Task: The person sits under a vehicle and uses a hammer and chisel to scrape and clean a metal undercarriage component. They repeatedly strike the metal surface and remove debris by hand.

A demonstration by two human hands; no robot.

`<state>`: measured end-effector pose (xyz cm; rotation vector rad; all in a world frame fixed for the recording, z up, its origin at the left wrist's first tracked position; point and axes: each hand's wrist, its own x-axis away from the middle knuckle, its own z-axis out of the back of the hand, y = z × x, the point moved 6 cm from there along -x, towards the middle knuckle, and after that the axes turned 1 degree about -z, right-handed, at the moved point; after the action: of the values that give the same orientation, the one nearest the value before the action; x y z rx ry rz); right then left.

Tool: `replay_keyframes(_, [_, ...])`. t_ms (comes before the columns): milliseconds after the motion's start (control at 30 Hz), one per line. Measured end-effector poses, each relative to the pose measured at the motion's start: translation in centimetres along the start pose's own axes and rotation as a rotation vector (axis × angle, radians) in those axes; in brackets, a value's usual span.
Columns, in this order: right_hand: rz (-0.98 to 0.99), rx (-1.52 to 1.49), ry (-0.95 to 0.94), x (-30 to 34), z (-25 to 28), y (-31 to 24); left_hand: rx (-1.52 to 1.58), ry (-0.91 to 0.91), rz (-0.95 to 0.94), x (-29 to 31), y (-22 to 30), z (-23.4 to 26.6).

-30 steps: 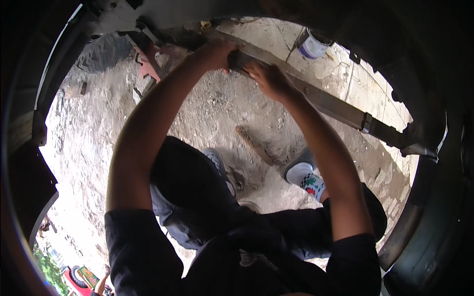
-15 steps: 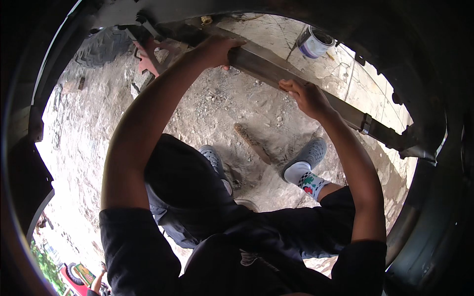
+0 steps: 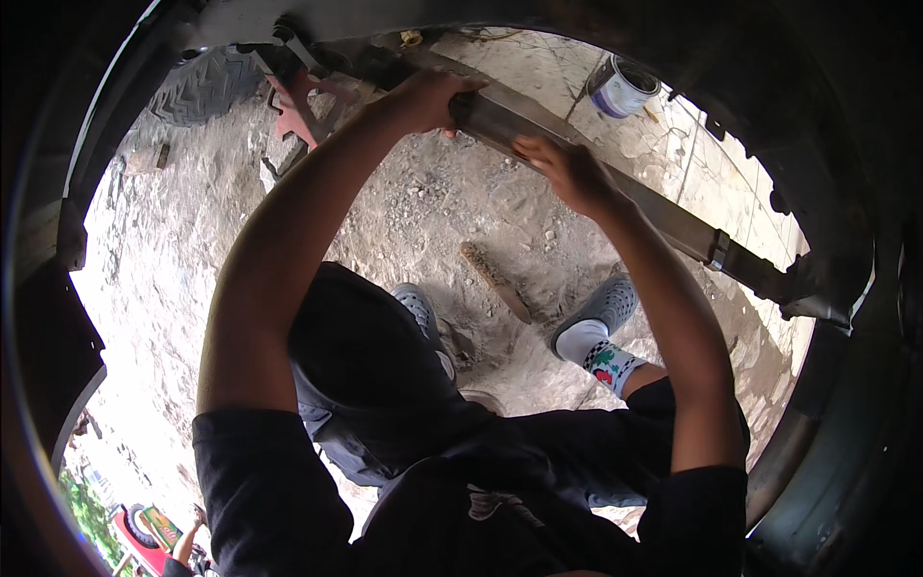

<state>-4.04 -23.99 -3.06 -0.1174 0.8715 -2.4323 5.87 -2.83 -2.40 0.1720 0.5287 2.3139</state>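
Note:
A long dark metal beam (image 3: 635,197) runs across the upper view, sloping from the upper left down to the right. My left hand (image 3: 431,102) is closed round its upper left part, thumb side toward the beam; some of the fingers are hidden behind the metal. Close by to the right, my right hand (image 3: 569,176) rests its loosely extended fingers along the beam's near edge. A metal clamp-like band (image 3: 718,249) circles the beam farther right.
Dark vehicle bodywork (image 3: 846,192) surrounds me. A red metal stand (image 3: 293,108) and a tyre (image 3: 207,88) are at the upper left. A paint bucket (image 3: 623,88) stands on tiles beyond the beam. A piece of wood (image 3: 495,282) lies between my shoes. Another person's arm (image 3: 187,539) shows lower left.
My right hand has slid left along the beam, nearer to my left hand, and its fingers have straightened. The left hand keeps its hold. The whole view has shifted slightly.

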Motion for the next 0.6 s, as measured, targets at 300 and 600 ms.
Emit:
replay_keyframes(300, [-0.015, 0.055, -0.037, 1.6, 1.5, 0.2, -0.035, -0.062, 0.044, -0.5, 0.7, 0.2])
replay_keyframes(600, [-0.038, 0.022, 0.005, -3.7, -1.8, -0.2, 0.002, -0.085, 0.119, -0.2, 1.6, 0.7])
